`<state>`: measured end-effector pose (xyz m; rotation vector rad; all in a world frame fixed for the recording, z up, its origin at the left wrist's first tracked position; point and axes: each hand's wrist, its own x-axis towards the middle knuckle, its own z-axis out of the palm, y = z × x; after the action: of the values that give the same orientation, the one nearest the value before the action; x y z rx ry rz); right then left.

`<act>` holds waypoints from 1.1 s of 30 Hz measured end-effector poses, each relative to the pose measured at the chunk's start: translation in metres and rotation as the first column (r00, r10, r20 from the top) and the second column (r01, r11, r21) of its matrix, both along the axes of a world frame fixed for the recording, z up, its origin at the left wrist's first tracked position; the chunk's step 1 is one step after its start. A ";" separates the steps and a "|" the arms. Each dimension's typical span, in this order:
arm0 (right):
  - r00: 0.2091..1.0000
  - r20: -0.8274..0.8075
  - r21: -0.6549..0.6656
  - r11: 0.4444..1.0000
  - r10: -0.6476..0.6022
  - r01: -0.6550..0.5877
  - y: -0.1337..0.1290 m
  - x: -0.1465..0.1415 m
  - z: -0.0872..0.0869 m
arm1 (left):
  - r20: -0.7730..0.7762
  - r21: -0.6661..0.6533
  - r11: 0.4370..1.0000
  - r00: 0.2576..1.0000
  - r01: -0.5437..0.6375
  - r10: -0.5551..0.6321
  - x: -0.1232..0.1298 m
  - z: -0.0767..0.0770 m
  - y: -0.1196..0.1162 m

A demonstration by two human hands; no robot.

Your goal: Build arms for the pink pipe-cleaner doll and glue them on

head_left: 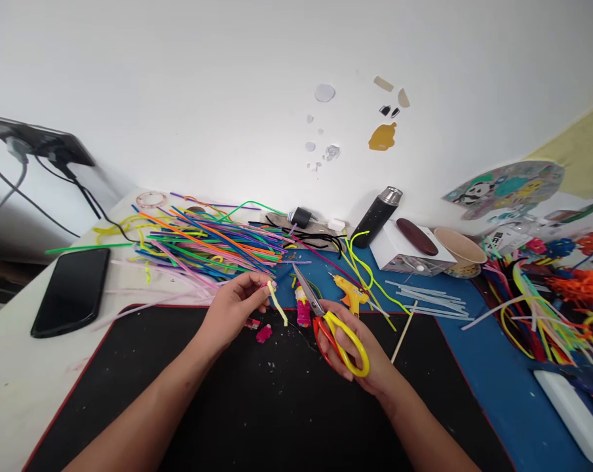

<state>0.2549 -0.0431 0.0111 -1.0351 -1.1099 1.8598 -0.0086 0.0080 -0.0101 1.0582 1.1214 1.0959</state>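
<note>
My left hand (242,303) pinches a short pale yellow pipe cleaner (278,305), which hangs down from the fingertips. A bit of pink shows at the same fingertips, too small to make out. Scissors (316,298) with one red and one yellow handle are in my right hand (362,344), their blades pointing up and away, looking closed. Just left of the blades, a small magenta figure with a yellow top (303,308) lies on the black mat (276,406). Below my left fingertips lies a magenta scrap (264,334).
Many coloured pipe cleaners (212,239) are heaped at the back left, beside a phone (71,293). A yellow glue gun (351,295) and clear glue sticks (428,300) lie right of centre. Behind them stand a black thermos (377,216), a tissue box (404,252) and a bowl (460,252).
</note>
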 end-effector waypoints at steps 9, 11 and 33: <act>0.985 -0.154 -0.019 0.996 0.083 -0.087 -0.041 -0.009 -0.022 | 0.056 -0.058 0.998 0.998 -0.037 0.040 0.002 -0.007 0.003; 0.980 -0.162 -0.034 0.992 0.114 -0.121 -0.046 -0.011 -0.026 | 0.075 -0.111 0.994 0.997 -0.010 0.019 0.002 -0.007 0.003; 0.897 -0.214 -0.163 0.892 0.386 -0.422 -0.050 -0.003 -0.012 | 0.266 -0.209 0.924 0.928 0.321 -0.262 -0.017 0.002 0.008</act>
<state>0.2514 -0.0927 -0.0012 -0.7650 -1.1058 2.3940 -0.0256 0.0164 -0.0082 0.8408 0.8520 0.7928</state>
